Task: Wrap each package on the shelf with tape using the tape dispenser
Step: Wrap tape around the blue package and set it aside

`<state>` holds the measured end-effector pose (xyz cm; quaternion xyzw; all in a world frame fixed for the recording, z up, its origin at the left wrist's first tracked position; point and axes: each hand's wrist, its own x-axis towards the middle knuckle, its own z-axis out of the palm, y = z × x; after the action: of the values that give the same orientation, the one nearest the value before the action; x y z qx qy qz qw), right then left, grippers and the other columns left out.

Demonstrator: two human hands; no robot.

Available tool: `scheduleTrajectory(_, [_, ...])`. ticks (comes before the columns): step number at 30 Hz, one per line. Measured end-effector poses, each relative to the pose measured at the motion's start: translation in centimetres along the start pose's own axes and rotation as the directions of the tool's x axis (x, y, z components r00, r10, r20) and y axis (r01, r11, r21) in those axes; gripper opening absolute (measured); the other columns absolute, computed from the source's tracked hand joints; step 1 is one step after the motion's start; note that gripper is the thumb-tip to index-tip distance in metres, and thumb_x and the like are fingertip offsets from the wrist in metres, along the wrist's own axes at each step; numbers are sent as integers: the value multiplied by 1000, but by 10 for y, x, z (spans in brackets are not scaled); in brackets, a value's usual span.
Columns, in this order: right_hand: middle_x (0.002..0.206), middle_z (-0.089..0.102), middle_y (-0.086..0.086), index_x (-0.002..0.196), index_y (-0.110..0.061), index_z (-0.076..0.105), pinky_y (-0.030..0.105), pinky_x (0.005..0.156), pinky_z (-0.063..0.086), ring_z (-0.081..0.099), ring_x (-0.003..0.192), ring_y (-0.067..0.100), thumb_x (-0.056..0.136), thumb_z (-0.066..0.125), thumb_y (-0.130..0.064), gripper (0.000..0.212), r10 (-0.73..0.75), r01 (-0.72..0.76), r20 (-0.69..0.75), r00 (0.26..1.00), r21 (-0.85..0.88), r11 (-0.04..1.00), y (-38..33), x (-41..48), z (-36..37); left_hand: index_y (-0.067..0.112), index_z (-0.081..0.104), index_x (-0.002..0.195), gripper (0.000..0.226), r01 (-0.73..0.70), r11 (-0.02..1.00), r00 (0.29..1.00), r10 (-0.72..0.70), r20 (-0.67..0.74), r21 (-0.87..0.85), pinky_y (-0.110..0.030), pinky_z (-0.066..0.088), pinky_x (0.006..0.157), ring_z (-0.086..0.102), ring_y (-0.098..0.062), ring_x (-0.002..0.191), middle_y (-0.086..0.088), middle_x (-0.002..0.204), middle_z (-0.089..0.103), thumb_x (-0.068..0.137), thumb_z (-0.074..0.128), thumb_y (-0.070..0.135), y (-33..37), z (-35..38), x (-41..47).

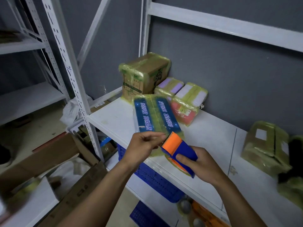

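Packages: a blue package (155,115) lies flat near the front edge of the white shelf (209,140), just beyond both hands, with a yellowish tape strip down its middle.
Tape dispenser: the blue and orange tape dispenser (180,148) is held above the shelf's near edge, cutter end pointing at the blue package.
Right hand: the right hand (201,166) grips the dispenser body, its fingers (182,157) curled round it.
Left hand: the left hand (141,148) has thumb and fingertips (158,136) drawn together at the cutter, seemingly pinching the tape end (161,139); the tape itself is faint.
Done so far: the cardboard box (144,74) at the far left, the pink and lilac packages (185,102) beside it and the brown package (265,148) at the right all show glossy yellowish tape.
Left to do: probably more passes over the blue package; its blue faces either side of the strip look bare.
Progress: judged late in the task.
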<state>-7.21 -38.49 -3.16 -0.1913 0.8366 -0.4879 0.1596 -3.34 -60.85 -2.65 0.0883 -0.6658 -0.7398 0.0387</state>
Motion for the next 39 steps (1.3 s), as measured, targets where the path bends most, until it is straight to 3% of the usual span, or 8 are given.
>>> scheduleTrajectory(5, [86,75,-1,98,-20,69,40,77,62,74,83,20,68,68,-74,62,20,-20,5,1000,-34,999,1,2,1,18,81,94,6,18,1000,999,-17,-40,24,-40,57,85,72,-26,91,-6,88,78,90,76,19,-3,-5,6])
scheduleTrajectory(10, [83,74,-8,101,-21,68,22,62,55,74,80,16,69,69,-72,61,43,-44,-9,999,-49,998,2,3,0,19,82,90,12,9,997,999,-5,-46,71,-40,58,77,69,-24,78,-6,83,77,84,80,29,-2,-6,10])
scheduleTrajectory(13, [86,76,-8,101,-23,69,30,72,60,75,83,15,82,70,-66,47,85,-86,-22,996,-27,996,1,5,1,15,81,88,11,-4,995,997,12,-81,101,-36,58,69,69,-23,74,-8,79,76,87,78,26,-3,-5,13])
scheduleTrajectory(17, [65,69,-10,79,-23,64,24,59,49,67,61,6,81,54,-68,46,155,-157,-52,987,-32,987,-11,7,-1,11,78,88,11,-3,990,995,17,-102,138,-23,56,63,67,-8,66,-8,77,75,92,73,20,-4,-2,16])
scheduleTrajectory(25, [82,76,-7,95,-25,72,30,71,62,75,77,14,76,61,-73,53,140,-147,-72,987,-103,984,-16,11,-2,12,78,86,11,-11,990,992,29,-125,141,-29,59,66,68,-9,67,-5,77,74,93,72,17,-5,-10,18])
scheduleTrajectory(34, [81,76,-11,92,-24,72,23,67,60,74,76,8,71,62,-72,53,148,-151,-30,988,-188,971,-30,14,-4,13,78,84,11,-29,991,977,57,-208,133,-34,60,70,65,-10,65,-11,80,72,90,76,22,-7,-28,17])
scheduleTrajectory(39, [80,75,-12,90,-25,72,20,63,58,73,75,5,71,64,-71,50,118,-119,-17,993,-244,962,-35,17,-6,11,79,83,8,-21,997,972,37,-232,73,-23,57,62,64,-10,62,-5,78,73,90,76,14,-7,-40,17])
